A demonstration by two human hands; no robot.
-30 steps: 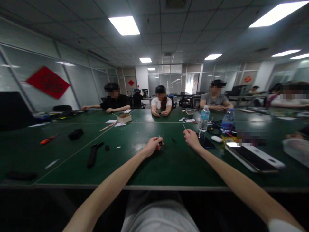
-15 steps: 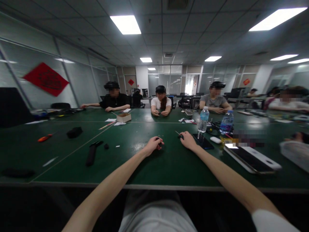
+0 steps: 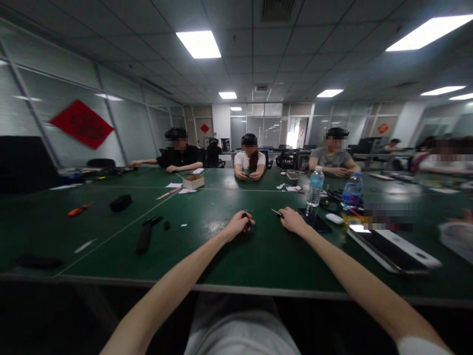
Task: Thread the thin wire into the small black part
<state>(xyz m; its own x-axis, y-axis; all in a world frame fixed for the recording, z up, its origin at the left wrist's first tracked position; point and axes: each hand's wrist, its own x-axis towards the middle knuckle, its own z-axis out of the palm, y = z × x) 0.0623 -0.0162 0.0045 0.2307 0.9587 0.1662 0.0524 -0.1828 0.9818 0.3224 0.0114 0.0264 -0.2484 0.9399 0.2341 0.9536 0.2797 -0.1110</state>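
My left hand (image 3: 238, 227) rests on the green table with its fingers curled around a small black object (image 3: 246, 216), most of which they cover. A short way to the right, my right hand (image 3: 293, 220) is closed on a slim tool with a thin metal shaft (image 3: 275, 212). The shaft points left and slightly up, toward the far side of the table; its handle is hidden in my fingers. The two hands are apart, and the tool does not touch the black object. A dark phone (image 3: 317, 222) lies just beside my right hand.
Two water bottles (image 3: 315, 187) stand beyond my right hand. Right of it lie a white mouse (image 3: 334, 218) and a large phone (image 3: 391, 249). On the left are a black T-shaped piece (image 3: 145, 235), an orange-handled tool (image 3: 78, 210) and a small box (image 3: 193, 183). Several people sit across the table.
The view has shifted slightly, so everything sits a little further right and lower. The shaft in my right hand now lies flatter. Both hands keep hold of their things.
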